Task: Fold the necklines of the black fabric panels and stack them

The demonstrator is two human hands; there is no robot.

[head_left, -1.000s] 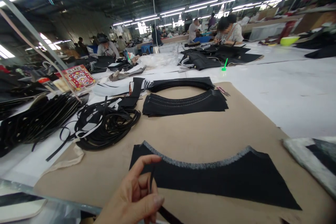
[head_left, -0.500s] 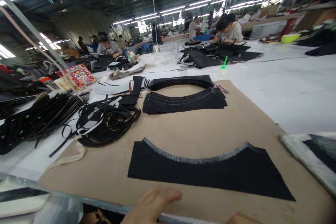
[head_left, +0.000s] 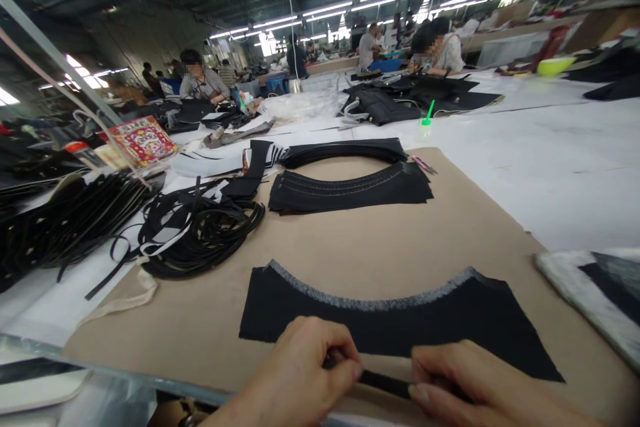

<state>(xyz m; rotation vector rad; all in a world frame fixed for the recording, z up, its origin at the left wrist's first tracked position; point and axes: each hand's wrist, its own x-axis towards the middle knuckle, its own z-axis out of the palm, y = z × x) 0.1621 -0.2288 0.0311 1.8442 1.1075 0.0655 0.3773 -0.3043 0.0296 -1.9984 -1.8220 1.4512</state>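
Observation:
Between my two hands a narrow black strip (head_left: 384, 383) is stretched near the table's front edge. My left hand (head_left: 315, 367) is closed on its left end, thumb and fingers pinched together. On the other end my right hand (head_left: 460, 377) is closed the same way, its fingertips partly hidden. Just beyond the hands lies a flat black fabric piece (head_left: 400, 330) with a curved far edge. A fuzzy grey band (head_left: 370, 303) runs along that curve. Both hands overlap the near edge of the piece in view; whether they touch it I cannot tell.
Brown board (head_left: 320, 240) covers the work area. Stacked curved black pieces (head_left: 350, 187) lie farther back, beside small pink-handled snips (head_left: 424, 164). Coiled black strips (head_left: 210, 240) sit at left. A pale framed slab (head_left: 575, 280) stands at right. Co-workers (head_left: 203, 77) sit across the table.
Both hands have come up and forward from the bottom edge. The left hand went from spread fingers to a pinch, and a black strip now shows between the hands. The fabric piece stays put.

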